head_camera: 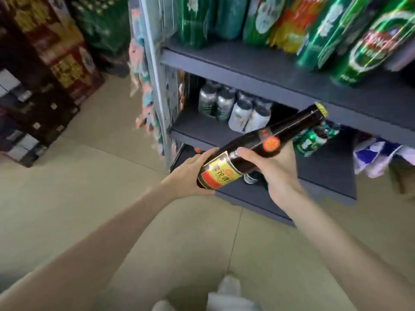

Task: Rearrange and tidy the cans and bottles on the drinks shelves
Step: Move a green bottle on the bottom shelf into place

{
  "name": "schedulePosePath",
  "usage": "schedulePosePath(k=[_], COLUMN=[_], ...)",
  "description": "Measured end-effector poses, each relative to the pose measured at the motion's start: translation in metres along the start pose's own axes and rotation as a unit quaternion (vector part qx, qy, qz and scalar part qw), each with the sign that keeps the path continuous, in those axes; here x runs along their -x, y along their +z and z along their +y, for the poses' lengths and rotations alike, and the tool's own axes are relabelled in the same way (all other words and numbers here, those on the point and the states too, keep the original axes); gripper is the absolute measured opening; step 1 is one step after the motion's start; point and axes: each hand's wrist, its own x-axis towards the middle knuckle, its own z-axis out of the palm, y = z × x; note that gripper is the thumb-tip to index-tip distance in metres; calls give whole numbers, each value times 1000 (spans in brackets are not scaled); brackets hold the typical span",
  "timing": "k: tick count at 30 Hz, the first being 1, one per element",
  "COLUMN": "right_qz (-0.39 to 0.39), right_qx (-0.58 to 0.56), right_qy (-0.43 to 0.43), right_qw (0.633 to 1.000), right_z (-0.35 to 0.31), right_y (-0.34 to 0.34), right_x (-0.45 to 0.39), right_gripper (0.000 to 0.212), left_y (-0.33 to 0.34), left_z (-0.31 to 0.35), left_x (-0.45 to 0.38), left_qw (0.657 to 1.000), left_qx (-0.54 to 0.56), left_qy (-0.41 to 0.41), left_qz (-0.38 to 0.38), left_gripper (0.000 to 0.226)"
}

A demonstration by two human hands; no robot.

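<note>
A dark brown glass bottle [258, 144] with a yellow and red label and a gold cap lies tilted in front of the shelves, neck up to the right. My left hand [188, 173] cups its base from the left. My right hand [274, 169] grips its middle from below, thumb over the top. Behind it, silver and white cans [235, 106] stand on the middle shelf [202, 129]. Green cans [363, 55] fill the top shelf [258, 63].
A green shrink-wrapped can pack [314, 138] lies on the middle shelf at the right, beside white and purple packaging [377, 158]. The lowest shelf [325, 176] holds a can behind my right hand. Stacked drink cartons [56, 63] line the far left across a beige tiled floor [112, 176].
</note>
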Motion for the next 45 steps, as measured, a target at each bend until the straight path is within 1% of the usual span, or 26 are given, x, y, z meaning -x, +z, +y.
schedulePosePath(k=[1,3,4,6,8,10,14,16,19,24,27,31,35,38,43,45], right_qz=[-4,-44,-68,-109,-148,-170,-150,-132,-96,-37,-11,10,45,72,106,106], right_qx=[35,113,154,220,259,283,276,279,277,254,276,281,243,221,208,194], right_qy=[-23,-66,-84,-114,-136,-159,-210,-239,-242,-192,-162,-137,-111,-118,-108,-108], right_qw=[999,990,982,963,945,930,926,921,925,947,947,950,962,966,966,969], right_z=[27,84,114,176,236,288,345,357,363,358,354,352,360,373,397,403], right_y=[9,26,34,49,65,82,115,130,147,155,161,171,177,182,189,189], right_x=[-7,-22,-29,-45,-65,-87,-133,-156,-185,-223,-242,-258,-264,-263,-253,-241], right_gripper=[78,73,70,63,55,59,58,64,75,86,94,105,99,92,95,93], left_y=[16,49,65,95,121,142,165,172,180,183,183,190,202,210,216,215], left_z=[-29,-89,-120,-174,-217,-249,-286,-296,-306,-319,-320,-320,-321,-321,-324,-326], left_x=[-6,-11,-12,-14,-24,-40,-69,-79,-89,-95,-96,-102,-109,-111,-112,-111], left_qw=[999,996,993,983,969,960,949,942,936,931,930,933,940,943,945,943], left_qx=[-29,-69,-82,-102,-129,-149,-166,-172,-178,-214,-202,-189,-174,-168,-165,-171], left_qy=[-12,-56,-86,-147,-187,-198,-183,-185,-200,-208,-217,-210,-191,-182,-172,-159], left_qz=[-10,-21,-9,43,93,128,197,222,229,212,215,222,221,221,226,237], left_gripper=[100,91,85,73,65,60,61,63,69,72,71,69,68,66,65,63])
